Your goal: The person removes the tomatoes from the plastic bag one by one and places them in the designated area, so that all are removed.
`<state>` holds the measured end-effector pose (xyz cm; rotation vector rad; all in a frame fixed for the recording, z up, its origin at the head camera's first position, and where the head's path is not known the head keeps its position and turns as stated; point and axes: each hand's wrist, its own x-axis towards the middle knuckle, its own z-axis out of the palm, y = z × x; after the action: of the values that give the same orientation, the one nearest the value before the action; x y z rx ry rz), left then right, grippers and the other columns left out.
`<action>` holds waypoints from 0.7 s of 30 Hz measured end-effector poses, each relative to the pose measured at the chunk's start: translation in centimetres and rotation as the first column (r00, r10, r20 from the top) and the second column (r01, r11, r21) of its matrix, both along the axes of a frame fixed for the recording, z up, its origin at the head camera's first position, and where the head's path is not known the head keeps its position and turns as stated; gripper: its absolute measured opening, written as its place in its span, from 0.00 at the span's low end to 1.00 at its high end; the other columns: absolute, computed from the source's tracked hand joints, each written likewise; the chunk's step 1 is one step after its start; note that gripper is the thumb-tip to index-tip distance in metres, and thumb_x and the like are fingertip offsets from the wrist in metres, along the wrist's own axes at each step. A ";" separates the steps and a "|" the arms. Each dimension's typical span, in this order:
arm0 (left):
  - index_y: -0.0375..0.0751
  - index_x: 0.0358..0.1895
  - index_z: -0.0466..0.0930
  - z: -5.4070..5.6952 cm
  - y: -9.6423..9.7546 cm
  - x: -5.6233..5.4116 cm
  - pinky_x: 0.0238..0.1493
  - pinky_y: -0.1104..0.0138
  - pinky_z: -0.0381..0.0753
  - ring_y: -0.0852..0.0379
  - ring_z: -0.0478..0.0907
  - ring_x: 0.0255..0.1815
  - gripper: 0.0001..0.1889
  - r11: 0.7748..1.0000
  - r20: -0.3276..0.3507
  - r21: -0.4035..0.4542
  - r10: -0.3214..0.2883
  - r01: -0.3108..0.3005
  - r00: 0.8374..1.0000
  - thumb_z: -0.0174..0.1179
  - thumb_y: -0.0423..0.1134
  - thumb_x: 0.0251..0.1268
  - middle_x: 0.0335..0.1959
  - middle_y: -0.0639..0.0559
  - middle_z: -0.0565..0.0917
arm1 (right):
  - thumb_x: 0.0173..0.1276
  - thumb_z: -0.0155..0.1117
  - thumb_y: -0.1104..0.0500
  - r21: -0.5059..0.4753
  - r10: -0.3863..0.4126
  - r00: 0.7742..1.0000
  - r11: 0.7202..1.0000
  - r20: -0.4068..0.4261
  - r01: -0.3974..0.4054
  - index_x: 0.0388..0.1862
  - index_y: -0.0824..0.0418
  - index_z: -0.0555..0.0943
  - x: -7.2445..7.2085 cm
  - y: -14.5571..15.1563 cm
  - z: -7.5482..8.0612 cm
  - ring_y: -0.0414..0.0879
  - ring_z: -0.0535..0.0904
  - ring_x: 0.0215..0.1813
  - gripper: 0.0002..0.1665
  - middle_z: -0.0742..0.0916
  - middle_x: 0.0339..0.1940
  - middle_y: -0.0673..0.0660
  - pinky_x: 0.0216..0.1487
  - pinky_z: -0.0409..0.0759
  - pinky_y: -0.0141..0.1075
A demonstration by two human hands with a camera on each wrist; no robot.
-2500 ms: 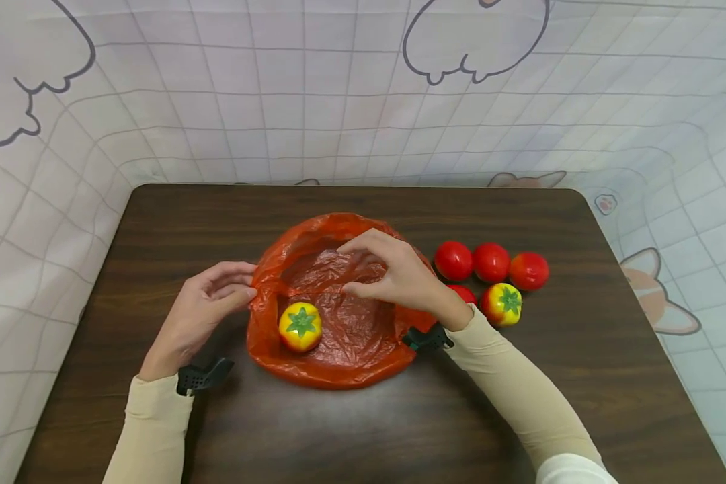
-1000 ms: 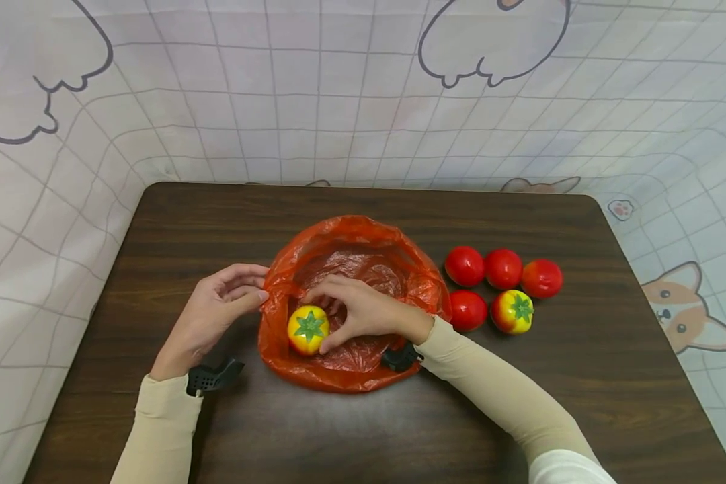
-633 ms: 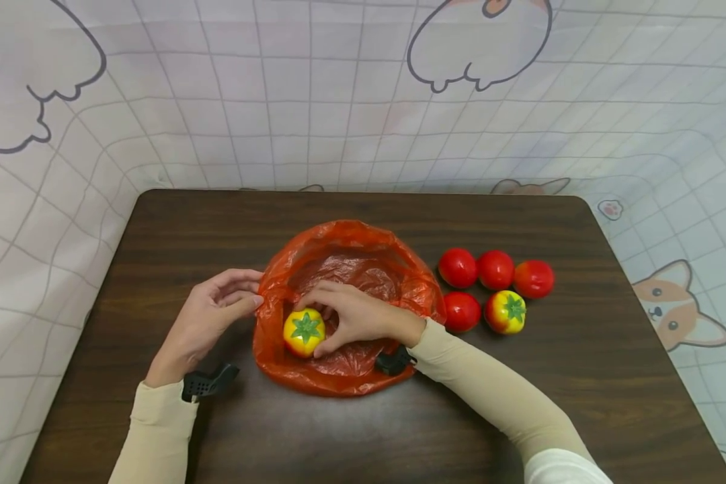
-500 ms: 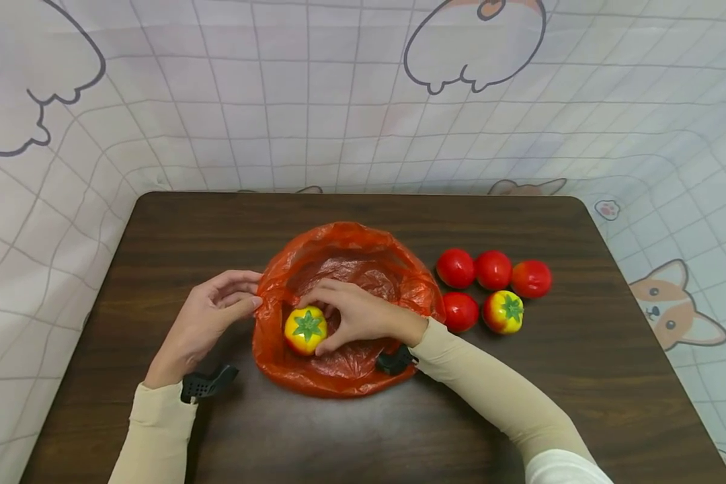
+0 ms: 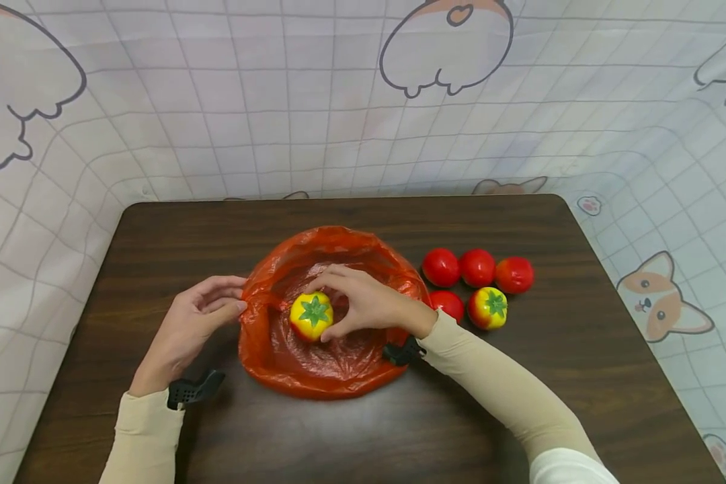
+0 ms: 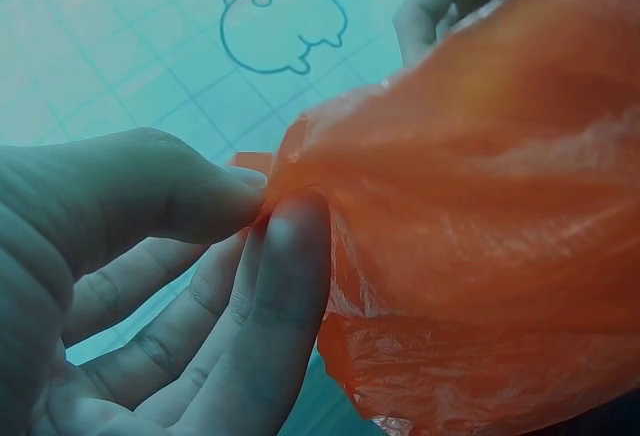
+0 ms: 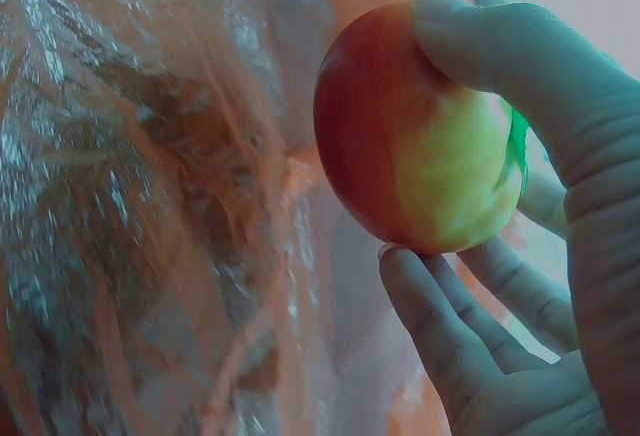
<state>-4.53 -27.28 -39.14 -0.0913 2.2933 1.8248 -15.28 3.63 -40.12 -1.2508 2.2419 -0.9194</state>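
An orange-red plastic bag (image 5: 333, 388) stands with its mouth spread wide on the table. My left hand (image 5: 190, 323) pinches the left rim of this bag between thumb and fingertips, plain in the left wrist view. Over the bag's mouth, my right hand (image 5: 366, 302) holds a red-and-yellow tomato (image 5: 312, 316) with a green star-shaped leaf on top. In the right wrist view the thumb lies on one side of the tomato (image 7: 410, 146) and the fingertips touch the opposite side; bag film fills the left.
Right of the bag lie several red tomatoes (image 5: 478, 267), and a red-and-yellow one (image 5: 487, 308) with its green leaf showing. One red tomato (image 5: 447, 305) sits against the bag, partly hidden by the right arm. A patterned white cloth (image 5: 314, 121) rises behind the dark table (image 5: 339, 444).
My right hand has come down left into the bag, taken hold of the tomato and lifted it slightly toward the bag's middle. My left hand keeps its pinch on the rim.
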 end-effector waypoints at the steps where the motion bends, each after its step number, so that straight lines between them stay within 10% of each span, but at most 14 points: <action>1: 0.43 0.68 0.74 0.0 0.0 0.0 0.54 0.69 0.88 0.62 0.88 0.51 0.25 1.000 -0.002 -0.002 -0.003 0.003 1.000 0.65 0.45 0.73 0.53 0.56 0.86 | 0.53 0.85 0.44 -0.009 -0.006 1.000 1.000 -0.006 0.005 0.66 0.47 0.77 -0.1 0.2 0.1 0.42 0.77 0.61 0.43 0.79 0.65 0.49 0.63 0.84 0.39; 21: 0.41 0.68 0.73 0.4 0.2 -0.2 0.53 0.72 0.88 0.64 0.89 0.50 0.24 0.998 0.001 -0.051 -0.041 0.041 0.999 0.63 0.44 0.75 0.51 0.59 0.87 | 0.51 0.87 0.46 -0.079 -0.227 0.973 0.970 0.032 0.229 0.64 0.47 0.78 -1.6 8.7 3.0 0.43 0.80 0.57 0.42 0.80 0.60 0.47 0.59 0.88 0.42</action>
<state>-4.71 -27.03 -38.78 -0.0519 2.3250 1.7464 -16.86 12.30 -37.16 -1.0239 2.3865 -1.1145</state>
